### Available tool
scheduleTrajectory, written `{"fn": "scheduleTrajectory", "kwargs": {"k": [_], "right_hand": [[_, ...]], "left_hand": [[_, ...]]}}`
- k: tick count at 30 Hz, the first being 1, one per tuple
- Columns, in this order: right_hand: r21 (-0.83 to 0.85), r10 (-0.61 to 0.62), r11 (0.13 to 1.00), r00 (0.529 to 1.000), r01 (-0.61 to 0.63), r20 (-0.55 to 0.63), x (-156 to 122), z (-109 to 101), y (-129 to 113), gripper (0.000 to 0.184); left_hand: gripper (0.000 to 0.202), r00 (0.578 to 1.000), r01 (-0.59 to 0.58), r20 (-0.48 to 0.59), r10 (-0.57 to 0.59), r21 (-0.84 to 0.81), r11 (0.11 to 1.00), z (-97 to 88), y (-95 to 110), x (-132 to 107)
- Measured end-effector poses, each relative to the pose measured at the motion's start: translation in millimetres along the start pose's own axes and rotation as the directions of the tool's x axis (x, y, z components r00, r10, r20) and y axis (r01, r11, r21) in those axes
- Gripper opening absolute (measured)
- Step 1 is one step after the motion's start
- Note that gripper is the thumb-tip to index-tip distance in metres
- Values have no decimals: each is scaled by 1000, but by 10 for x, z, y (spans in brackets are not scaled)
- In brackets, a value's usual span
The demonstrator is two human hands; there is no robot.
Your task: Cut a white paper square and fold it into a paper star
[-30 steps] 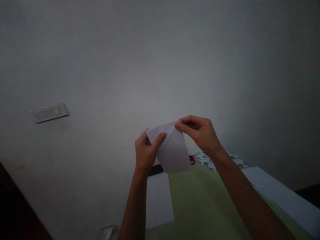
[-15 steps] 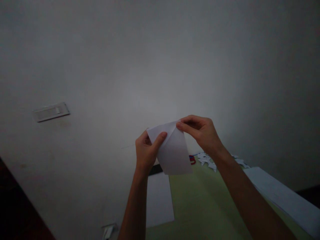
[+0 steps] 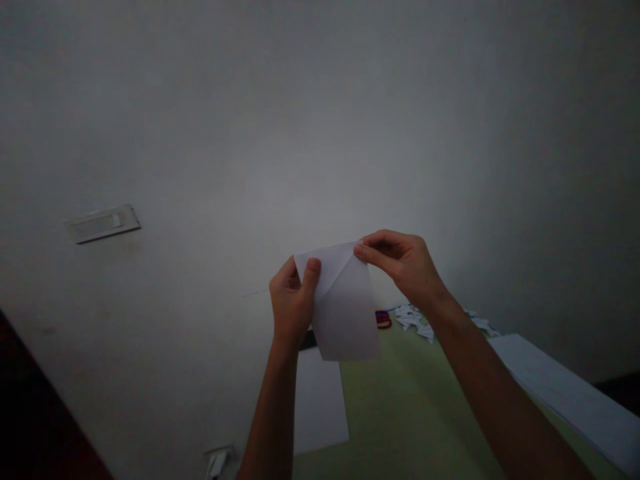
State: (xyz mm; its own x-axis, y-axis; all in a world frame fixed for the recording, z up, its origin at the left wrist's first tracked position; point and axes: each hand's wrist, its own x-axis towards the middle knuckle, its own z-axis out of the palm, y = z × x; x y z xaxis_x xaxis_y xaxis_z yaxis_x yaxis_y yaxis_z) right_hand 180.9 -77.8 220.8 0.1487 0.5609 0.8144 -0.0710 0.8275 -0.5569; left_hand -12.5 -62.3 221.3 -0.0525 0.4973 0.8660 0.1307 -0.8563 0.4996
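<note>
A white sheet of paper [image 3: 347,320] hangs in the air between my hands, with its top corner folded over so a diagonal edge runs across it. My left hand [image 3: 295,293] is closed on the sheet's left edge, thumb in front on the folded flap and fingers behind. At the top right corner, my right hand [image 3: 400,260] pinches the paper between thumb and fingertips. The fingers behind the sheet are partly hidden.
Below is a green tabletop [image 3: 395,413]. On it lie a white sheet [image 3: 320,407], a dark object [image 3: 309,340], red-handled scissors [image 3: 383,320], white paper scraps [image 3: 415,321] and a white paper stack [image 3: 565,393]. The wall behind carries a switch plate [image 3: 103,225].
My left thumb has shifted left and up along the folded flap. The sheet's lower edge hangs slightly lower, while my right hand keeps its pinch almost in place.
</note>
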Motion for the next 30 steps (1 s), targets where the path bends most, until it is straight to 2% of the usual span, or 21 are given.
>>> {"fn": "scheduleTrajectory", "kwargs": {"k": [5, 10, 16, 18, 22, 25, 30], "right_hand": [[-15, -8, 1000, 1000, 8, 13, 5, 14, -11, 22], [-39, -33, 999, 999, 34, 20, 8, 32, -35, 25], [-52, -57, 997, 998, 57, 9, 11, 29, -36, 16], [-48, -61, 997, 998, 61, 6, 11, 25, -38, 15], [-58, -46, 997, 999, 46, -2, 12, 14, -39, 16], [-74, -53, 996, 999, 53, -2, 14, 11, -40, 15], [-134, -55, 989, 998, 56, 14, 13, 15, -43, 15]], "left_hand": [[56, 995, -59, -76, 65, 82, 995, 6, 56, -17], [54, 978, -114, -152, 142, 183, 977, 23, 91, -31], [52, 977, -133, -128, 170, 255, 958, 9, 72, -35], [46, 976, -133, -137, 171, 251, 959, 6, 78, -29], [23, 976, -103, -175, 133, 174, 979, 10, 105, -14], [22, 975, -93, -183, 127, 183, 979, 9, 119, -7], [22, 980, -91, -144, 138, 290, 953, -24, 95, 2]]}}
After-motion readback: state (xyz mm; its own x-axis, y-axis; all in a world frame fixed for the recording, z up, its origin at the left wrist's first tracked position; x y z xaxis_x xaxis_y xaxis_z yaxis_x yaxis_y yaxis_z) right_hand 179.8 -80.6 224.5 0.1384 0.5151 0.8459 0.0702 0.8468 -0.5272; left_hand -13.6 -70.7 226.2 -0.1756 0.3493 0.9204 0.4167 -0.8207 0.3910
